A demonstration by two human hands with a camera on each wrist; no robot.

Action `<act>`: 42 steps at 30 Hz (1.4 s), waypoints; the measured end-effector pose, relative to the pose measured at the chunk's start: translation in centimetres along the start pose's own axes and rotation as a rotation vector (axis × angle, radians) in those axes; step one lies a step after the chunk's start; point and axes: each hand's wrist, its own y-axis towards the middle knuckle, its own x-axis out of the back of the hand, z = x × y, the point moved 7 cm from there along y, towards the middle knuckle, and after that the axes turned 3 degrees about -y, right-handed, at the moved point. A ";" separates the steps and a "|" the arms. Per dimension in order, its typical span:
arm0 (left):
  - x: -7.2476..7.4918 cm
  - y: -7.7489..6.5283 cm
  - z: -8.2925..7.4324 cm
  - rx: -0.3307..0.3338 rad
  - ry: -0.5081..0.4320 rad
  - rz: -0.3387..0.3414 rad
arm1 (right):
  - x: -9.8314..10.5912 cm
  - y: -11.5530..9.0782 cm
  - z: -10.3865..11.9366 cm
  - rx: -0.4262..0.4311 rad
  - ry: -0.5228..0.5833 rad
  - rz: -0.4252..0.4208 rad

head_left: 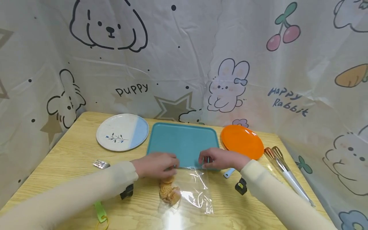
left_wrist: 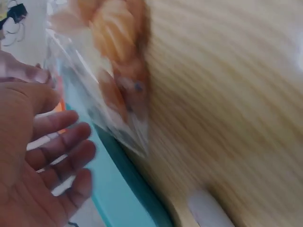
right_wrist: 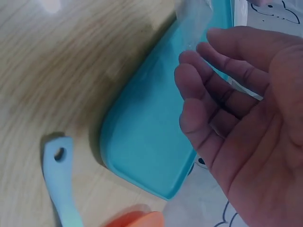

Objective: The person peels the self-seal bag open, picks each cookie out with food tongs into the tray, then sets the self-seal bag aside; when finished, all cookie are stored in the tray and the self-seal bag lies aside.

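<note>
A clear plastic bag (head_left: pixel 198 188) lies on the table, with swirled brown cookies (head_left: pixel 169 193) along its left side. Its far edge meets the near rim of a teal tray (head_left: pixel 184 140). My left hand (head_left: pixel 156 164) hovers over the bag's far left part, thumb out and fingers loosely bent and apart. In the left wrist view, the bag's edge (left_wrist: pixel 90 90) runs right by the thumb. My right hand (head_left: pixel 219 158) is at the far right corner, fingers loosely curved. In the right wrist view, the bag's corner (right_wrist: pixel 194 21) comes down to the fingertips (right_wrist: pixel 191 78).
A white and blue plate (head_left: pixel 122 132) stands back left, an orange plate (head_left: pixel 241 142) back right. Metal tongs (head_left: pixel 287 172) lie on the right. A pale blue handle (head_left: pixel 229 172) is under my right wrist. A fork head (head_left: pixel 101 164) and green handle (head_left: pixel 100 211) flank my left sleeve.
</note>
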 end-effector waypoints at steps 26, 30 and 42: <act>-1.4 2.4 0.3 0.067 -0.414 0.074 | 0.8 -0.9 0.9 0.082 0.020 -0.197; -1.7 2.0 0.6 0.096 -0.430 0.083 | 0.7 -1.7 0.1 0.082 0.059 -0.214; -1.2 2.1 0.3 0.092 -0.422 0.071 | 1.0 -3.1 -0.5 -0.218 0.066 -0.380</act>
